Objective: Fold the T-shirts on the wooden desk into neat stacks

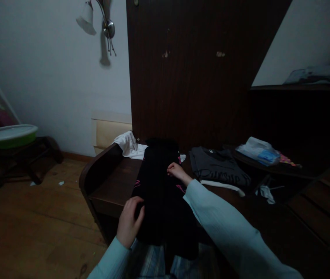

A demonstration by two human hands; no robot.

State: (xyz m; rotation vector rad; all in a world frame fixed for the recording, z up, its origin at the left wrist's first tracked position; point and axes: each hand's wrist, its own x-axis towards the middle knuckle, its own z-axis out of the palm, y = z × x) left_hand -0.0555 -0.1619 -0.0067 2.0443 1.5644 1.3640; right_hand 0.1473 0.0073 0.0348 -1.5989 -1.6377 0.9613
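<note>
From the head camera, a black garment (160,193) with pink marks lies as a long, narrow strip on a dark wooden table (115,186), its near end hanging off the edge towards the person. The left hand (130,221) is at the strip's near left edge, fingers curled over the cloth with the thumb against it, closed on that edge, which seems to be what keeps the side straight. The right hand (175,170) reaches farther out on a pale sleeve and rests on the strip's far right side, fingers bent down onto the fabric; whether it pinches the cloth or only presses on it cannot be told (the room is dim and the cloth very dark). With one hand near and one far, on opposite sides, the strip appears to be held flat along its length. A crumpled white cloth (130,145) lies at the table's far left corner, touching the garment's far end. To the right, apart from the strip, a grey shirt (217,168) lies folded flat with its print up, and beyond it sits a plastic bag (258,151). A dark panel (196,77) stands behind the table, a lamp (88,17) hangs on the wall, and a green basin (8,135) sits well off to the left above the wooden floor (37,217).
</note>
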